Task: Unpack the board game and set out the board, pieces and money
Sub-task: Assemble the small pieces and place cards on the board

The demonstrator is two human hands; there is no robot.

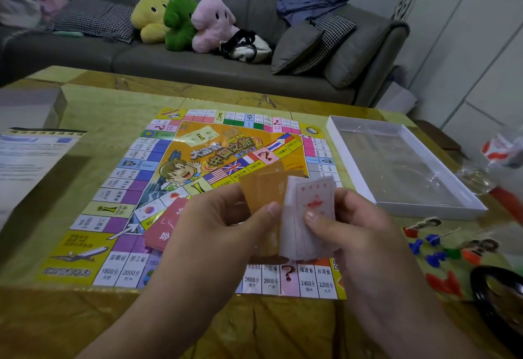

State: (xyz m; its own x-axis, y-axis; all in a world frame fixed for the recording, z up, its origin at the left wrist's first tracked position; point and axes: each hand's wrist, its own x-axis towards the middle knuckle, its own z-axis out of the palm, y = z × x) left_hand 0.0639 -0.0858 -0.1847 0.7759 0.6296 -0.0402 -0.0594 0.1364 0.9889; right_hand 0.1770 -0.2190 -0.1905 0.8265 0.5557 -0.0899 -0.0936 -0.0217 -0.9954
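Orange paper notes (264, 189) pinched in left hand (223, 223), pale red-printed notes (311, 211) gripped in right hand (353, 225), above colourful paper game board (158, 166) at bench near edge. Colours best peeled apart singly, stacked beside red notes (167, 228).

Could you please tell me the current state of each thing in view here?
game board: unfolded flat on the table
white box tray: open
orange notes: pinched in left hand
pale notes: gripped in right hand
red notes: lying on the board

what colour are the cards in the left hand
Orange-brown, plain-backed cards, pinched in the left hand; seen in the head view.
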